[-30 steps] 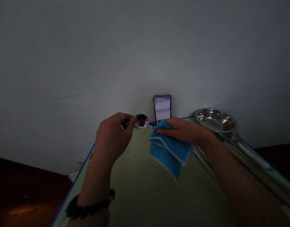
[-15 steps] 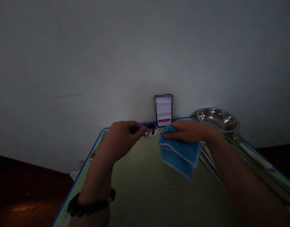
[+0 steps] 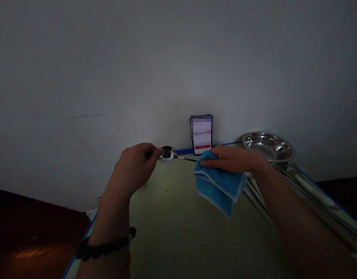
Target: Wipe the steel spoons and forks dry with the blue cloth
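A shiny metal spoon [image 3: 167, 155] is held level above the far part of the table, its bowl to the left. My left hand [image 3: 140, 162] pinches the rim of the bowl between thumb and fingers. My right hand [image 3: 232, 158] is closed on a folded blue cloth [image 3: 217, 188] with pale edging, which wraps the spoon's handle. The handle's far end is hidden inside the cloth. Loose cloth layers hang below my right hand.
A phone [image 3: 202, 135] with a lit screen leans against the wall behind the table [image 3: 178, 232]. A round metal bowl [image 3: 268, 147] stands at the back right. Several long utensils [image 3: 306, 190] lie along the right edge, partly behind my right forearm.
My left hand has moved left with the spoon's bowl, so more of the handle shows out of the cloth. My right hand and the cloth have barely shifted.
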The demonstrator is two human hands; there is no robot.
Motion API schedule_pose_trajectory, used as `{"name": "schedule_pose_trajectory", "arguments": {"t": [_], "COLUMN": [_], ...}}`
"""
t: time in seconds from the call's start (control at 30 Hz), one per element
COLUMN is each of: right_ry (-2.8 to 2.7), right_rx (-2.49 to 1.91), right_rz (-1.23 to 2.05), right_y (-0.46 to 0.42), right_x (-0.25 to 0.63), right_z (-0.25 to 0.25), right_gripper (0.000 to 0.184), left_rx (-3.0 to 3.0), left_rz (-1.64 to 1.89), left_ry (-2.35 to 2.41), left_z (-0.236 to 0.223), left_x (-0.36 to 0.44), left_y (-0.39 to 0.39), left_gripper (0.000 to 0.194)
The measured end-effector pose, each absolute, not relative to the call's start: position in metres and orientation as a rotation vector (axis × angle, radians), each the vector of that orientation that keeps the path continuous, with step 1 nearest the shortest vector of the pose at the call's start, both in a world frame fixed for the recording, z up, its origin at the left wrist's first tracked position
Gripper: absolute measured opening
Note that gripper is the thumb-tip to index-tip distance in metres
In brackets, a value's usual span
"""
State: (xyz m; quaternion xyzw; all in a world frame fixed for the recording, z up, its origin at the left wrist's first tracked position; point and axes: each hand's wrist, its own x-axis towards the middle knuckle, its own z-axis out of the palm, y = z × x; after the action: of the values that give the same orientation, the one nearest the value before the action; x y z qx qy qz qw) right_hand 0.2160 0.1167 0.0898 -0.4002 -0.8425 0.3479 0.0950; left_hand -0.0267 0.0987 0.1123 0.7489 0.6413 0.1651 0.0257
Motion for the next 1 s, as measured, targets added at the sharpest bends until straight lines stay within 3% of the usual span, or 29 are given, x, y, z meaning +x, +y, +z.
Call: {"name": "schedule_pose_trajectory", "arguments": {"t": [0.33, 0.73, 1.0], "right_ry": [-2.528, -2.607, -2.480], "right_rx": [-1.349, -1.099, -1.256], "right_rz": [1.003, 1.038, 1.093], "right_y": [0.114, 0.115, 0.113], "right_x": [0.227, 0.209, 0.222], "right_z": [0.096, 0.091, 0.097], "right_gripper": [0.036, 0.037, 0.036], "left_rx": [2.356, 2.535, 2.435], "left_rz": [0.496, 0.392, 0.427], "left_ry": [1.840, 1.344, 1.686], "left_z": [0.114, 0.101, 0.108], "left_x": [-0.030, 0.012, -0.023], "left_y": [0.098, 0.093, 0.100], "left_gripper": [0.030, 0.036, 0.038]}}
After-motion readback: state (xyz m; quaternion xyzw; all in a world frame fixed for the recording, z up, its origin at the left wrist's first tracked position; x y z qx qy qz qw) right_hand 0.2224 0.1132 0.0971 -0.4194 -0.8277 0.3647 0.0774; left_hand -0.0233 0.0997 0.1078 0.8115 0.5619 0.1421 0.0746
